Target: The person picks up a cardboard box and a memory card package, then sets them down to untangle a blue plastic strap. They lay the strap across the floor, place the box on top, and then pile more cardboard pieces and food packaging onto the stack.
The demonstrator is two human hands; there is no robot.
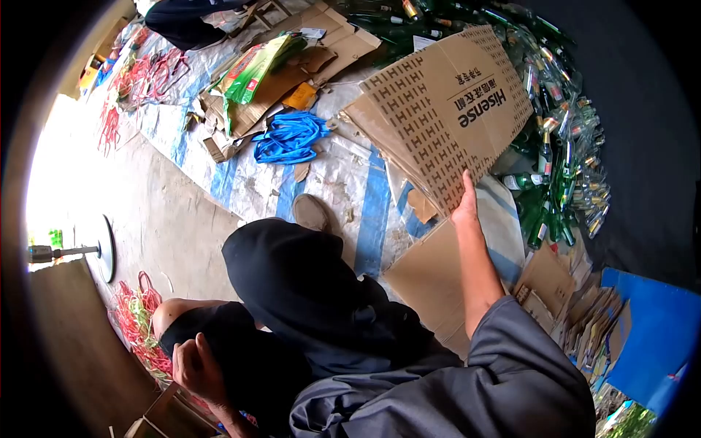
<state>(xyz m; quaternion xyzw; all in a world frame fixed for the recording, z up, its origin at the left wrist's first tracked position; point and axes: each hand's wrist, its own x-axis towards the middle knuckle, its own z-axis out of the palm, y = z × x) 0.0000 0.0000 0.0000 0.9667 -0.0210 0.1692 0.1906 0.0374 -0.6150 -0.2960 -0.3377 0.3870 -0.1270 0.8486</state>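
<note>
A flattened brown cardboard box (pixel 467 102) printed with "Hisense" and rows of H shapes lies tilted at the upper right, on top of other folded cardboard. My right hand (pixel 466 203) is at its lower edge, the thumb stretched over the printed face and the other fingers hidden. My left hand (pixel 196 371) is by my left knee at the lower left, its fingers curled; whether anything is in them is too small to make out. Beneath the box's near end a plain cardboard sheet (pixel 431 270) lies beside my dark-clothed leg.
Green glass bottles (pixel 562 168) are heaped at the right. Blue straps (pixel 292 136) and cardboard scraps lie on the striped tarp (pixel 374 219). Stacked cardboard (pixel 595 325) stands by a blue panel (pixel 653 339). A fan (pixel 107 248) is at the left; another person's dark-clothed leg (pixel 182 22) shows above.
</note>
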